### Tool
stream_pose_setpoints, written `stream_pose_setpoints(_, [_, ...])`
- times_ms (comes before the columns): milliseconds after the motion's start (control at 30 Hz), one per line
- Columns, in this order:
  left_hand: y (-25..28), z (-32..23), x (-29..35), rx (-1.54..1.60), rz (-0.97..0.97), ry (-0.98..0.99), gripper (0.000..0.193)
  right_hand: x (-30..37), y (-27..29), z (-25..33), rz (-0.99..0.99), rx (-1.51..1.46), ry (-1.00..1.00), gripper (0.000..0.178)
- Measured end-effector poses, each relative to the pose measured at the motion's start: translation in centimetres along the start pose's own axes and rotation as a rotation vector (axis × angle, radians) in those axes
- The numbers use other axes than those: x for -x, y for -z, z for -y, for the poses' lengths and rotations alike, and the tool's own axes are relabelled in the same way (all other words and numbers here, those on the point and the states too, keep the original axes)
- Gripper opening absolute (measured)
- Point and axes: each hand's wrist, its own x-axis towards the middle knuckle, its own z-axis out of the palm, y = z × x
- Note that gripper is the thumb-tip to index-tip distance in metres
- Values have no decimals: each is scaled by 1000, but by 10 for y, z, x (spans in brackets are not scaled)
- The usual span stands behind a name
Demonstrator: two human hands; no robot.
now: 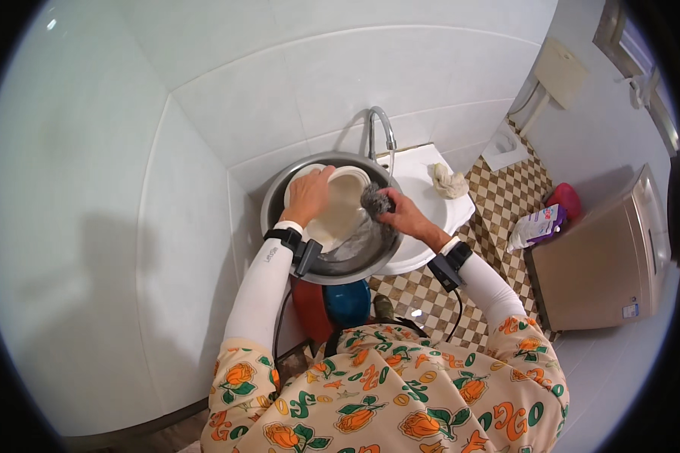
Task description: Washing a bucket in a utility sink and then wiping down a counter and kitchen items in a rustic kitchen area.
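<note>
A wide metal basin [267, 215] rests over the left part of the white sink [462, 213], with cloudy water inside. My left hand [308, 198] is closed on the rim of a white bowl [345, 190], which it holds tilted in the basin. Another pale dish rim partly shows behind that hand. Between the fingers of my right hand [409, 219] is a grey steel wool scourer [375, 201], close to the bowl's right edge. Water runs in a thin stream from the curved metal faucet [382, 121], to the right of the scourer.
A crumpled beige cloth [449, 181] lies on the sink's right rim. Below the basin stand a blue bucket [347, 303] and a red container [310, 306]. A tiled wall rises behind the sink. To the right are a beige appliance [597, 260] and a white-and-purple package [538, 226].
</note>
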Motion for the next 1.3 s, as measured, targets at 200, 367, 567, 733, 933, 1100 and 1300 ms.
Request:
stream_pose_setpoints(200, [8, -1, -3, 71, -98, -137, 31, -8, 18, 32, -143, 192, 84, 45])
stream_pose_setpoints(367, [6, 5, 1, 85, 48, -26, 30, -25, -1, 24, -101, 188, 100, 47])
stream_pose_setpoints(567, [-6, -3, 17, 146, -476, 171, 40, -24, -33, -3, 5, 238, 194, 52])
stream_pose_setpoints(733, [-3, 5, 19, 666, -549, 608, 69, -12, -41, 7, 31, 458, 331, 63])
stream_pose_setpoints(933, [-20, 3, 6, 502, -592, 713, 78, -7, -46, 9, 48, 490, 493, 67])
stream_pose_setpoints(1100, [-15, -13, -1, 731, -401, 747, 70, -4, -45, 4, 12, 512, 423, 68])
stream_pose_setpoints(1300, [-23, -14, 24, 1008, -287, 597, 55, -14, -61, 21, 20, 722, 504, 72])
